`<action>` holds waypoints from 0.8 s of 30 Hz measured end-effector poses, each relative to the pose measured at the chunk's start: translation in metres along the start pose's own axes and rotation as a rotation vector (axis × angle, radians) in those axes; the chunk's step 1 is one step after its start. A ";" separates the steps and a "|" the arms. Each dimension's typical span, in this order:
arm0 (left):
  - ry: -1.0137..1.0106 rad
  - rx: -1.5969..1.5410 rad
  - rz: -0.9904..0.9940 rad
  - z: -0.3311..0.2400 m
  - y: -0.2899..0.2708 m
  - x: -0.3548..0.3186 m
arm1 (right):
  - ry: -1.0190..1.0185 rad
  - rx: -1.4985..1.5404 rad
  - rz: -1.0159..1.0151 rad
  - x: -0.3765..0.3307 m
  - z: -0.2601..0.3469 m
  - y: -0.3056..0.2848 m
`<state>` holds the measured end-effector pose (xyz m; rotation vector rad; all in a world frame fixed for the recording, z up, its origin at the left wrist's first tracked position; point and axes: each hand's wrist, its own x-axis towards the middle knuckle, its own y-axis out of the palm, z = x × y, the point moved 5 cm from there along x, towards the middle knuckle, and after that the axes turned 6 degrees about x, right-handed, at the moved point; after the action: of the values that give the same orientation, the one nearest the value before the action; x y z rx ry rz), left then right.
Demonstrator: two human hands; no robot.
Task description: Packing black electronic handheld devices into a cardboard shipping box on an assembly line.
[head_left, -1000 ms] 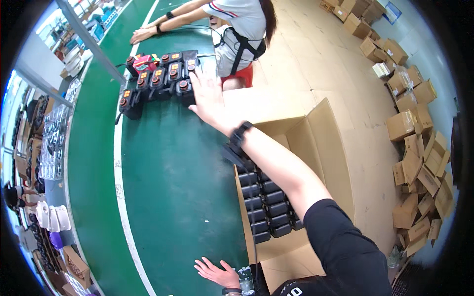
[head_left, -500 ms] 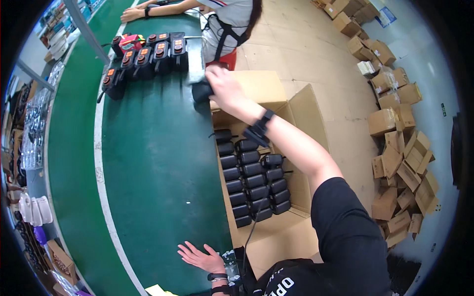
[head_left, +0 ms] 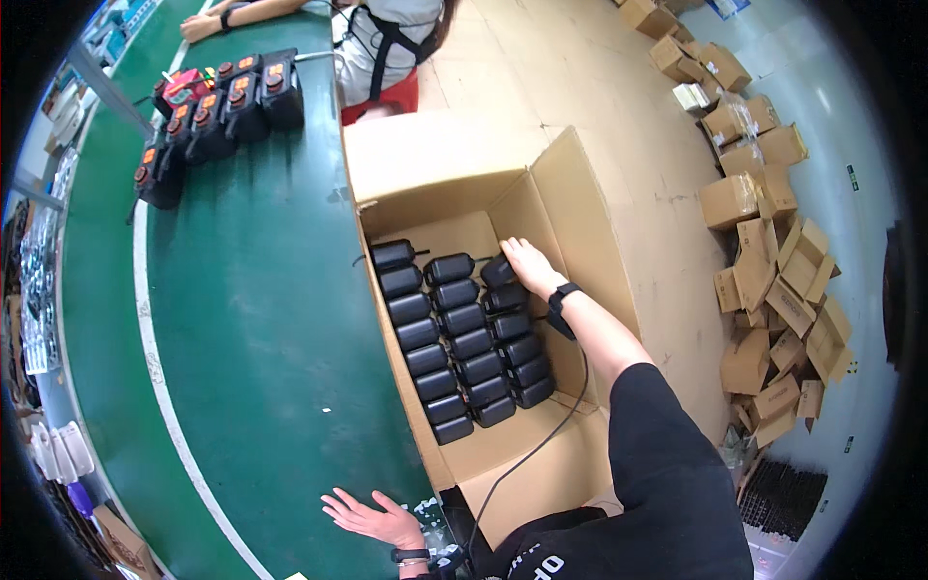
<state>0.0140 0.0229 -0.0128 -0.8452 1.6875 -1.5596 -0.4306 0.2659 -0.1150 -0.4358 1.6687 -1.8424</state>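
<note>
My right hand (head_left: 531, 265) reaches into an open cardboard box (head_left: 570, 203), its fingers closed over a boxy black device (head_left: 496, 274) at the far end of the right-hand row. Rows of similar black devices (head_left: 462, 318) lie packed side by side in the box. My left hand (head_left: 372, 518) rests on the green table (head_left: 271, 338) near its front edge, fingers spread, holding nothing. Farther off on the table stands a cluster of black devices (head_left: 278, 94) with orange markings and knobs on top. A small red object (head_left: 188, 87) sits among them.
The box stands against the table's right edge. A black cable (head_left: 541, 443) hangs across its near flap. Another person's hand (head_left: 201, 26) lies on the table at the far left. Cardboard boxes (head_left: 788, 309) are piled along the right wall. A metal post (head_left: 108, 85) rises at the left.
My right hand has moved from the table's far right edge down into the box with the black device. The view has shifted slightly. My left hand stays spread on the table.
</note>
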 end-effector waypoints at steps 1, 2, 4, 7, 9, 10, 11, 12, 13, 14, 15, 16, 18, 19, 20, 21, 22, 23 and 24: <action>0.002 -0.002 -0.005 0.002 0.000 0.000 | 0.007 0.008 0.011 0.000 -0.001 0.011; 0.003 -0.006 -0.013 0.002 0.000 0.001 | 0.095 0.073 0.006 0.002 -0.007 0.019; 0.007 -0.009 -0.010 0.001 0.001 0.000 | 0.246 0.220 0.044 0.002 -0.021 0.036; 0.011 -0.030 -0.012 -0.004 0.000 0.000 | 0.354 0.308 0.261 -0.010 -0.046 0.076; 0.012 -0.023 -0.010 -0.003 0.001 0.001 | 0.413 0.340 0.375 -0.013 -0.040 0.088; 0.009 -0.030 -0.012 -0.004 0.001 0.001 | 0.387 0.229 0.310 -0.014 -0.033 0.088; 0.001 -0.036 -0.018 -0.002 -0.001 0.002 | 0.354 0.120 0.245 -0.012 -0.021 0.085; -0.001 -0.032 -0.017 -0.001 -0.002 0.001 | 0.351 0.123 0.249 -0.012 -0.013 0.085; -0.004 -0.034 -0.012 -0.001 -0.003 0.002 | 0.366 0.117 0.176 -0.009 -0.004 0.080; -0.004 -0.041 -0.012 -0.001 -0.003 0.004 | 0.381 0.108 0.097 -0.007 -0.001 0.074; -0.007 -0.042 -0.019 -0.002 -0.004 0.005 | 0.377 0.110 0.091 -0.005 0.002 0.070; -0.003 -0.046 -0.013 -0.002 -0.005 0.004 | 0.333 0.193 -0.090 0.000 0.008 0.056; 0.009 -0.055 -0.014 -0.005 -0.007 0.006 | 0.251 0.362 -0.424 0.014 0.030 0.016; 0.000 -0.049 -0.040 -0.003 -0.010 0.006 | 0.219 0.440 -0.575 0.026 0.052 -0.007; 0.001 -0.048 -0.028 -0.004 -0.009 0.007 | 0.113 0.470 -0.672 0.040 0.079 -0.041; 0.004 -0.052 -0.015 -0.004 -0.009 0.007 | 0.007 0.493 -0.769 0.054 0.107 -0.074; 0.003 -0.068 -0.014 -0.005 -0.009 0.007 | -0.042 0.567 -0.772 0.074 0.131 -0.096; 0.008 -0.076 -0.039 -0.004 -0.011 0.006 | -0.092 0.640 -0.775 0.095 0.154 -0.116; -0.009 -0.061 -0.025 -0.001 -0.009 0.006 | -0.185 0.675 -0.783 0.119 0.186 -0.134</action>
<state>0.0100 0.0181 -0.0038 -0.9072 1.7319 -1.5250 -0.4369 0.0495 0.0260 -1.0025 0.6829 -2.6536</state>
